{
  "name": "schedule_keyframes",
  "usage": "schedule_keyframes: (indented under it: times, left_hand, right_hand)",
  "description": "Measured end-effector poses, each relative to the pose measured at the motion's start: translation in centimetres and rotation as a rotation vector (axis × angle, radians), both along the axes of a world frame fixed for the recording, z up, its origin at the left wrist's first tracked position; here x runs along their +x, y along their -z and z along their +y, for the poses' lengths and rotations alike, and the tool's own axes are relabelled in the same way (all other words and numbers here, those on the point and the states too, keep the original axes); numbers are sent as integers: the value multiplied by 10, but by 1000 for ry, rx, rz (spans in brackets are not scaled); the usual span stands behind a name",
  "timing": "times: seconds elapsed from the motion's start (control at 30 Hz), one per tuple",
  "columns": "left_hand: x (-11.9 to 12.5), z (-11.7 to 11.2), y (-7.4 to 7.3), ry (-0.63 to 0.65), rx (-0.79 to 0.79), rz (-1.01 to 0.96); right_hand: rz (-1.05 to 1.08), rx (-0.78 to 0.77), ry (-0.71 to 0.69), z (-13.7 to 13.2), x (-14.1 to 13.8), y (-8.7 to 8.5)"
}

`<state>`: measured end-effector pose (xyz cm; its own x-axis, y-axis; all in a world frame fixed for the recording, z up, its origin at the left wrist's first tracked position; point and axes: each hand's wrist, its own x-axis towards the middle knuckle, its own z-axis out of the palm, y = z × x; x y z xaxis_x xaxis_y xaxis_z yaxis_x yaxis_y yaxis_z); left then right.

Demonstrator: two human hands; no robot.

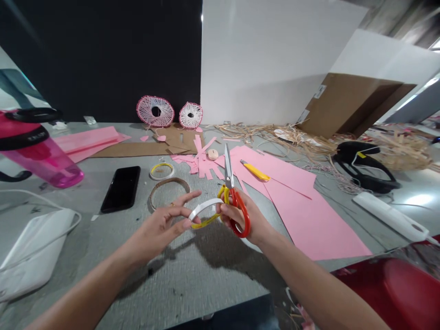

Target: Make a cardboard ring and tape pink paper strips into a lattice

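My left hand point(165, 227) pinches the left side of a thin white and yellow ring point(206, 207) between thumb and fingers, its index finger stretched out. This looks like a nearly used-up tape roll, with dark print on its yellow inner face. In my right hand point(249, 215) are scissors point(231, 178) with red and yellow handles, blades pointing up and away. The right fingers also meet the ring's right side. Below the right hand, part of a white curved strip point(252, 245) shows. Behind my left hand lie a brown tape ring point(150, 198) and another white-yellow ring point(151, 172).
Pink sheets point(319, 224) with a yellow cutter point(256, 170) lie to the right, near a white glue gun-like tool point(390, 215). At left are a phone point(121, 189), a pink bottle point(51, 160) and a white device point(37, 252). Pink scraps point(202, 160) and two thread-wound rings point(156, 98) stand behind.
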<state>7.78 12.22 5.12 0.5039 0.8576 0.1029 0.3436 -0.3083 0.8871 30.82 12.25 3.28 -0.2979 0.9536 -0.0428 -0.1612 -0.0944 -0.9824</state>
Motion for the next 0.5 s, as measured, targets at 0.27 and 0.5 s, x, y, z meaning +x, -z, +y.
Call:
schedule_keyframes:
  times: [0.27,0.5]
  left_hand:
    - [4,-2,14,-237,378,202]
    - [10,-6,20,-158,602,315]
  right_hand:
    - [-147,192,342,-1,0,0]
    - [-235,268,216,-16,-22,-9]
